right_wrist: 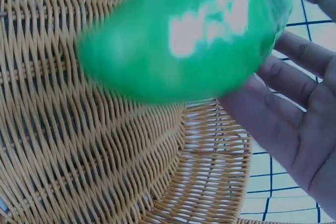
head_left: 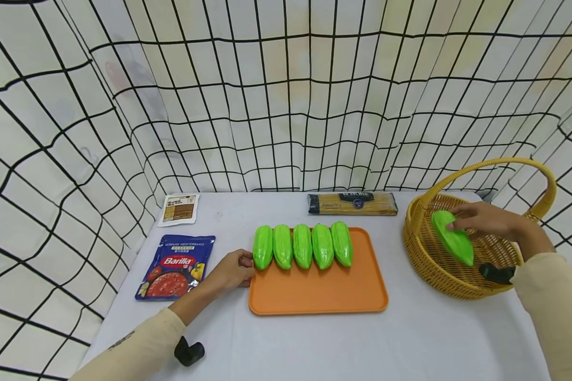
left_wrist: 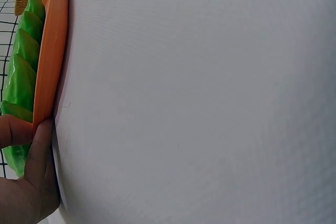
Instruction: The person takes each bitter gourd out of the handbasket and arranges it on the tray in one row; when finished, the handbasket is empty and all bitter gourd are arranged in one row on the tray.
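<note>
In the head view, my right hand (head_left: 483, 219) grips a glossy green bitter melon (head_left: 453, 238) inside the wicker basket (head_left: 419, 259). The right wrist view shows this bitter melon (right_wrist: 178, 40) blurred, with fingers round one end and the woven wall beside it. On the left, my left hand (head_left: 233, 269) pinches the left rim of an orange tray (head_left: 319, 291). Several similar bitter melons (head_left: 302, 246) lie side by side along the tray's back half, the leftmost close to my left fingers. In the left wrist view, finger and thumb meet at the tray's edge (left_wrist: 52, 51).
A blue Barilla sauce pouch (head_left: 176, 267) lies left of the tray, with a small brown-and-white packet (head_left: 179, 209) behind it. Behind the tray is a spaghetti pack (head_left: 352, 204). The basket's tall handle (head_left: 486, 163) arches up. Black-grid netting (head_left: 286, 106) encloses the table.
</note>
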Demonstrator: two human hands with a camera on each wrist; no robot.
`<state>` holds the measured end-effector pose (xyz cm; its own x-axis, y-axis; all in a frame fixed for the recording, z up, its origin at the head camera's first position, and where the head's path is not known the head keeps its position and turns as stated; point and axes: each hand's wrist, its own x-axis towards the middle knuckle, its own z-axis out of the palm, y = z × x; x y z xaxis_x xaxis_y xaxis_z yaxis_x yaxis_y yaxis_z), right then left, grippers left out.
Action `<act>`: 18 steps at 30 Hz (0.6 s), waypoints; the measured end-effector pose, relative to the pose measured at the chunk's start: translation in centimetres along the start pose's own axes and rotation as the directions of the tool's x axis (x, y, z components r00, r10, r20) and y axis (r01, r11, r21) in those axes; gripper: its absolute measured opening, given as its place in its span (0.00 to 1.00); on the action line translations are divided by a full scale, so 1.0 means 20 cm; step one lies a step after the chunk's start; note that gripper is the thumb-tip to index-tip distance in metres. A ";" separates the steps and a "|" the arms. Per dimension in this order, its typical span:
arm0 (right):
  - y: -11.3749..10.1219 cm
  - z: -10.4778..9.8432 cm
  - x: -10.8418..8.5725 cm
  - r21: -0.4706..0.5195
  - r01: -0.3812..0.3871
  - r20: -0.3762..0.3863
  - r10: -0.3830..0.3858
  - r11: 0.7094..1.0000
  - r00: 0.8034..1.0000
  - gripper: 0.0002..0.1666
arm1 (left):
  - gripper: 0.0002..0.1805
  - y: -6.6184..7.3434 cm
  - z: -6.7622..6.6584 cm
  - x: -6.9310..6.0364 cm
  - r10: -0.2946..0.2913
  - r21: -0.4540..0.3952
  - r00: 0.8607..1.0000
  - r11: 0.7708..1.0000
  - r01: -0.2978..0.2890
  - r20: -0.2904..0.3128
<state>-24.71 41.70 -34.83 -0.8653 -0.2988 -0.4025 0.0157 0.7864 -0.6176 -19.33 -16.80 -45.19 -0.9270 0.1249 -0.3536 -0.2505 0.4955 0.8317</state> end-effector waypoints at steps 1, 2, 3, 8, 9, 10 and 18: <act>-0.01 0.00 -0.01 0.006 0.008 -0.006 -0.008 1.000 1.000 0.44 | 0.26 0.00 0.00 0.00 0.000 0.001 1.000 1.000 0.000 0.000; -0.01 0.00 -0.02 0.016 0.012 -0.010 -0.012 1.000 1.000 0.44 | 0.26 0.00 0.00 0.00 -0.002 -0.001 1.000 1.000 0.002 -0.001; -0.02 0.00 -0.02 0.026 0.014 -0.014 -0.013 1.000 1.000 0.43 | 0.26 0.00 0.00 0.00 -0.002 -0.002 1.000 1.000 0.002 -0.002; -0.05 0.01 -0.05 0.054 0.035 -0.040 -0.033 0.998 0.999 0.42 | 0.26 0.00 0.00 0.00 -0.005 0.000 1.000 1.000 0.005 0.001; -0.06 0.01 -0.06 0.054 0.045 -0.046 -0.042 0.998 0.998 0.41 | 0.26 0.00 0.00 0.00 -0.005 0.001 1.000 1.000 0.005 0.002; -0.07 0.02 -0.06 0.050 0.053 -0.051 -0.051 0.997 0.997 0.41 | 0.26 -0.01 0.00 0.00 -0.005 0.003 1.000 1.000 0.005 0.004; -0.14 0.03 -0.10 0.077 0.096 -0.045 -0.092 0.992 0.995 0.39 | 0.26 -0.01 0.00 0.00 -0.009 0.005 1.000 1.000 0.009 0.001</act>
<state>-22.72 39.78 -32.79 -0.8846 -0.3456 -0.3131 -0.0283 0.7100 -0.7037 -19.33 -17.01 -45.39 -0.9247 0.1210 -0.3611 -0.2572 0.5005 0.8266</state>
